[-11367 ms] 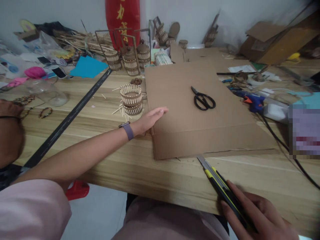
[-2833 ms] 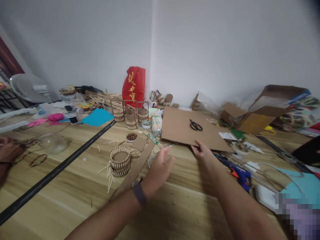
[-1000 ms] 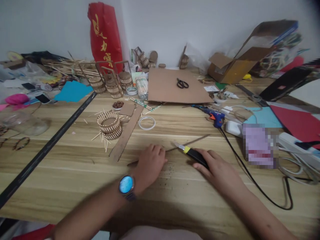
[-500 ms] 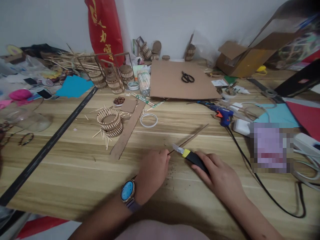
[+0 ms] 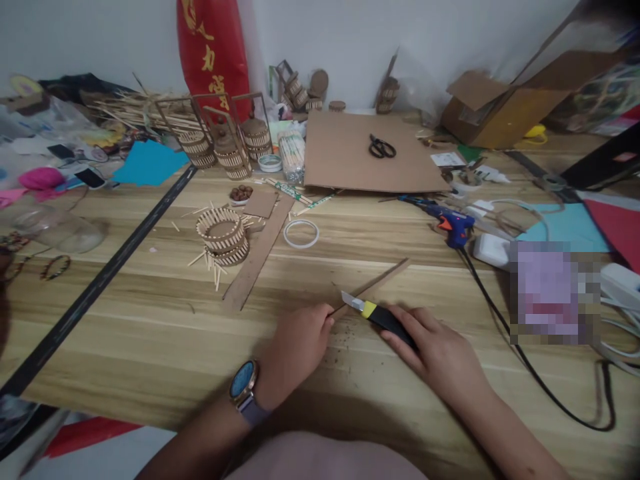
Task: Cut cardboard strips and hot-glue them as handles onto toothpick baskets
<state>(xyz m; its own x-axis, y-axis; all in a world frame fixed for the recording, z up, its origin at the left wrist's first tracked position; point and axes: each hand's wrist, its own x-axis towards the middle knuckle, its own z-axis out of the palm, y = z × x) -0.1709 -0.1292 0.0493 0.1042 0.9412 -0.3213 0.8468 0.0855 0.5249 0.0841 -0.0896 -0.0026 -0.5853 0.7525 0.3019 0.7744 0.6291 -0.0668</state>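
Note:
My left hand (image 5: 303, 343), with a watch on its wrist, pinches the near end of a thin brown strip (image 5: 383, 277) that slants away to the right over the wooden table. In my right hand (image 5: 435, 343) is a utility knife (image 5: 387, 322) with a black and yellow handle, its fingers wrapped round it. The knife's bare blade lies at the strip, a little beyond my left fingertips; whether it cuts in cannot be made out. Small dark crumbs (image 5: 345, 340) are scattered on the table below the blade.
Beyond my left hand stand a small round stick basket (image 5: 223, 237), a flat cardboard strip (image 5: 260, 253) and a white tape ring (image 5: 301, 234). Scissors (image 5: 383, 147) lie on a cardboard sheet (image 5: 340, 160) at the back. To the right are a blue glue gun (image 5: 456, 227) and its black cable (image 5: 493, 303).
The strip has turned, so its broader face shows now. My left hand and the knife blade have shifted slightly left. The whole view has also moved a little.

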